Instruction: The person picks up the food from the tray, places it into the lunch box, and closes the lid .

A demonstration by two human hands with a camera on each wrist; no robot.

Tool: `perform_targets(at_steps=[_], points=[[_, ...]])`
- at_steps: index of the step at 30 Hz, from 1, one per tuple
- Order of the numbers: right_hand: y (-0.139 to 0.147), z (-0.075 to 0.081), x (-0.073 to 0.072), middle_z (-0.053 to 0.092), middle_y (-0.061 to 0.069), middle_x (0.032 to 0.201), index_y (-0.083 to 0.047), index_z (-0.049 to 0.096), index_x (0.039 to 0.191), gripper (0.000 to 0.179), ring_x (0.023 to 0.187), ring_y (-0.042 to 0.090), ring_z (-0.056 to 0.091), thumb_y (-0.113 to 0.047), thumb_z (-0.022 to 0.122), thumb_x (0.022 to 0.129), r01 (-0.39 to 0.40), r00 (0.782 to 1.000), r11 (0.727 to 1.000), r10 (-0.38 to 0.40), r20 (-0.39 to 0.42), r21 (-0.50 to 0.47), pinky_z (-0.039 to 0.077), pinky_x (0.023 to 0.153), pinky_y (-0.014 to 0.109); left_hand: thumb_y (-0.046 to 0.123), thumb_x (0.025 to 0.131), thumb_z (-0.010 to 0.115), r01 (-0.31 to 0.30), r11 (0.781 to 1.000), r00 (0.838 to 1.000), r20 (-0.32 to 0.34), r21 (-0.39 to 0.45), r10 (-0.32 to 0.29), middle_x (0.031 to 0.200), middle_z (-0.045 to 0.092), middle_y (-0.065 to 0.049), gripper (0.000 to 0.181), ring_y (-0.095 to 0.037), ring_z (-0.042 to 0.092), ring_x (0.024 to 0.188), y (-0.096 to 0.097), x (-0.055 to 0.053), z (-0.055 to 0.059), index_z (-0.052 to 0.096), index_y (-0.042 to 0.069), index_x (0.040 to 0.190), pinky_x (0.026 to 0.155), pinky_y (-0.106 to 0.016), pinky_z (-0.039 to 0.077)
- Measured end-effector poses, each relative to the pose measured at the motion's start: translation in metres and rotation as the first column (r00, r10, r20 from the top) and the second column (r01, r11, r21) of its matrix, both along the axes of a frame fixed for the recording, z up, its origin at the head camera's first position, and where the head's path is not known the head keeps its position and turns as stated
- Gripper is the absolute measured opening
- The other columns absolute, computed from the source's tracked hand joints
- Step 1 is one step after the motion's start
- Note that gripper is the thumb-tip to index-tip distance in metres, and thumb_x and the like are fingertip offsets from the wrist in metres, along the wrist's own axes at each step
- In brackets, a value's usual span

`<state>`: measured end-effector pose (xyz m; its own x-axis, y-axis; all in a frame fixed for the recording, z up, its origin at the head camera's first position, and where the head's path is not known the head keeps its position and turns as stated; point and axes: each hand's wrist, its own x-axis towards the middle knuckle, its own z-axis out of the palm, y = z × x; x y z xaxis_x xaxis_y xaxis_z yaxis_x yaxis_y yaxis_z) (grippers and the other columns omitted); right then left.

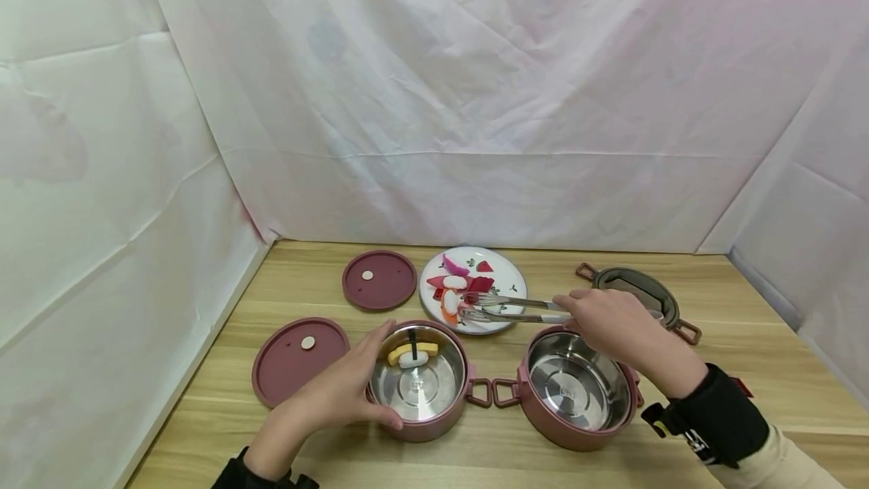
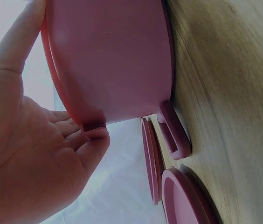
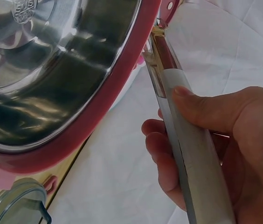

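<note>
My left hand (image 1: 333,395) grips the rim of the left pink pot (image 1: 434,431), thumb at the front and fingers around the far side. Inside lie a curved yellow piece (image 1: 428,348) and a white piece (image 1: 413,360) with a black strip. In my right hand (image 1: 614,327) is a pair of metal tongs (image 3: 192,154) with pale grips, thumb on one side and fingers curled round the other. Their fork-like tips reach over the white plate (image 1: 511,278), right beside a white-and-orange piece (image 1: 451,305). Red and pink food pieces (image 1: 456,266) are also on the plate.
A second pink pot (image 1: 577,438), with only its steel interior showing, stands below my right forearm, its handle close to the left pot's. Two maroon lids (image 1: 390,289) lie at the left. Behind the right pot is a grey-green oval piece (image 1: 638,285) with pink loop handles.
</note>
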<state>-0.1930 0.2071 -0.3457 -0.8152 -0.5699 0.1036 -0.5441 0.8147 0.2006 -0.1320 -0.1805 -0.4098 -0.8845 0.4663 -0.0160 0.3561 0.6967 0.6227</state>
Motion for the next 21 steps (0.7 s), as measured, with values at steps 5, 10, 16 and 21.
perform_targets(at_steps=[5,10,16,21], points=[[0.0014,-0.0002,0.0006,0.066,0.0,0.086,-0.014,0.07,0.119,0.033,0.055,0.01,0.05,-0.017,0.076,0.087,-0.016,1.0,1.0,0.016,-0.023,-0.011,0.037,0.046,0.024,0.062,0.064,0.082,0.002,1.0,1.0,-0.003,0.001,-0.002,0.164,0.022,-0.02,0.131,-0.041,0.027,0.15,0.0002,-0.0001,0.0,0.012,0.007,0.16,0.117,-0.059,0.031],[0.0016,0.0012,0.0017,0.067,0.0,0.087,-0.015,0.07,0.12,0.033,0.055,0.01,0.05,-0.019,0.075,0.088,-0.013,1.0,1.0,0.013,-0.016,-0.02,0.038,0.047,0.024,0.062,0.064,0.082,0.004,1.0,1.0,-0.006,0.0,-0.004,0.164,0.022,-0.021,0.131,-0.042,0.027,0.149,0.0004,0.0001,0.0001,0.012,0.007,0.16,0.117,-0.059,0.031],[0.0034,0.0036,0.0027,0.064,-0.003,0.083,-0.016,0.07,0.121,0.034,0.052,0.007,0.043,-0.021,0.075,0.088,-0.004,1.0,0.999,0.003,-0.019,-0.041,0.034,0.045,0.023,0.061,0.064,0.082,0.005,1.0,1.0,-0.004,0.0,-0.005,0.164,0.022,-0.022,0.131,-0.043,0.027,0.149,0.0008,0.0004,0.0003,0.011,0.007,0.16,0.117,-0.059,0.031],[0.0057,0.0077,0.0033,0.065,-0.003,0.083,-0.015,0.071,0.117,0.032,0.054,0.01,0.05,-0.022,0.076,0.087,-0.041,0.997,0.996,0.036,-0.07,-0.08,0.043,0.047,0.027,0.061,0.064,0.082,0.005,1.0,1.0,-0.002,-0.002,-0.005,0.164,0.022,-0.022,0.131,-0.043,0.027,0.149,0.0009,0.0007,0.0012,0.011,0.008,0.16,0.116,-0.059,0.032]])
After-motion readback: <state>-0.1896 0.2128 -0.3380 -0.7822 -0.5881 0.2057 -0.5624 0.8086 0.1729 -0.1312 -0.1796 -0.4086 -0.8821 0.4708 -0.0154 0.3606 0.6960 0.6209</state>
